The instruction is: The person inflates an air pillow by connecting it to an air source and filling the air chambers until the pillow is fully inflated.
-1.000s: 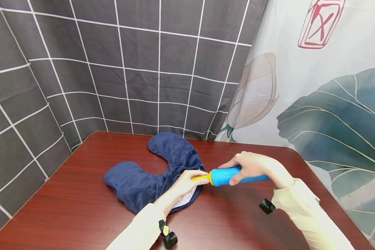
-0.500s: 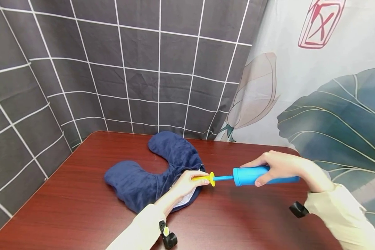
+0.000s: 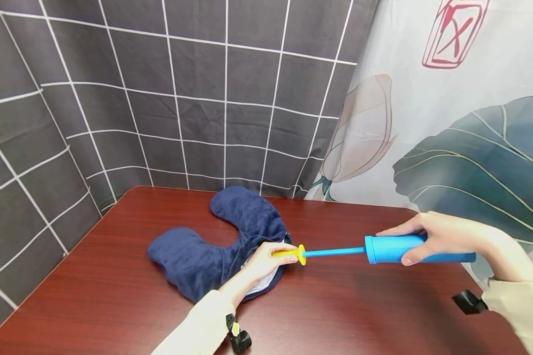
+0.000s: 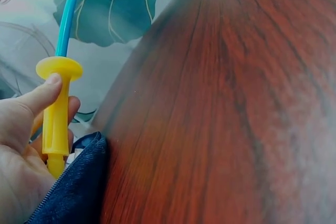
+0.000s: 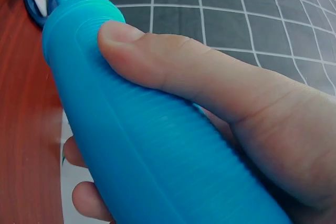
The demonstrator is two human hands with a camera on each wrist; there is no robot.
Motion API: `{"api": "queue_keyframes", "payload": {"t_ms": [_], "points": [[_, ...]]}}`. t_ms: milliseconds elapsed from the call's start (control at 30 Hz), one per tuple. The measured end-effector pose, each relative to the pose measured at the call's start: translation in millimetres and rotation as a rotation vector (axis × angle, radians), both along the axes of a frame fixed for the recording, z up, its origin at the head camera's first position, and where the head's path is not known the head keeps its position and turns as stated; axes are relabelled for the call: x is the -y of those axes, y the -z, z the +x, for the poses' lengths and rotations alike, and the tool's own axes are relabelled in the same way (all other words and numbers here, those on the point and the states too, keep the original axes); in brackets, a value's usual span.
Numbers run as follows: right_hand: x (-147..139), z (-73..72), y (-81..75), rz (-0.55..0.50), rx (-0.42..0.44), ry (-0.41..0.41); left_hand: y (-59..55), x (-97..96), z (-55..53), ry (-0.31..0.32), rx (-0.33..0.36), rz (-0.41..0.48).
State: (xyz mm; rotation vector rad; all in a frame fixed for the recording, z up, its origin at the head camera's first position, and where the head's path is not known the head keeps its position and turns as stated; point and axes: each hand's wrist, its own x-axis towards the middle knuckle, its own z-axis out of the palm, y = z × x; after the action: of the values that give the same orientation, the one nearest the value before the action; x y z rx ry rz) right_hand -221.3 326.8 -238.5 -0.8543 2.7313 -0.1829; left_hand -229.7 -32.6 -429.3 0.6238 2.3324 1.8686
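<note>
A hand air pump with a blue barrel point(image 3: 388, 248) and a yellow nozzle end point(image 4: 58, 114) spans both hands. My right hand point(image 3: 453, 236) grips the barrel, thumb along its ribbed side in the right wrist view. A long stretch of the thin blue rod point(image 3: 335, 252) shows between barrel and yellow end. My left hand point(image 3: 262, 259) pinches the yellow part, thumb just under its round flange. Beneath that hand lies a navy U-shaped neck pillow point(image 3: 195, 266), its zipped cover point(image 4: 79, 182) open over a white lining point(image 3: 266, 281). The yellow tip goes down beside the zipper, partly hidden by the cover.
The reddish-brown wooden table point(image 3: 115, 281) carries the pillow. Behind it hangs a dark grey curtain point(image 3: 200, 123) with white grid lines. To the right is a white cloth point(image 3: 408, 162) printed with leaves and a flower.
My right hand has drawn the blue barrel to the right, away from the yellow end, exposing more and more of the rod. My left hand and the pillow have stayed in place.
</note>
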Motion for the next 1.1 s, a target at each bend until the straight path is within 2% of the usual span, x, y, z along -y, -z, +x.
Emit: {"api": "queue_keyframes", "payload": {"t_ms": [200, 400, 600, 833, 1100], "points": [[2, -0.2, -0.2, -0.019, 0.013, -0.015, 0.8, 0.4, -1.1, 0.002, -0.013, -0.031], [17, -3.6, 1.8, -0.035, 0.034, -0.041, 1.9, 0.7, -0.1, -0.015, -0.034, -0.036], [42, -10.6, 6.9, -0.013, 0.041, -0.051, 2.0, -1.2, 1.4, -0.026, 0.027, 0.007], [75, -20.3, 17.4, 0.014, 0.082, -0.076, 1.9, -2.2, 1.6, -0.026, 0.038, 0.039], [109, -29.0, 35.8, 0.046, 0.084, -0.099, 1.1, -2.2, 2.1, -0.035, 0.037, 0.010]]}}
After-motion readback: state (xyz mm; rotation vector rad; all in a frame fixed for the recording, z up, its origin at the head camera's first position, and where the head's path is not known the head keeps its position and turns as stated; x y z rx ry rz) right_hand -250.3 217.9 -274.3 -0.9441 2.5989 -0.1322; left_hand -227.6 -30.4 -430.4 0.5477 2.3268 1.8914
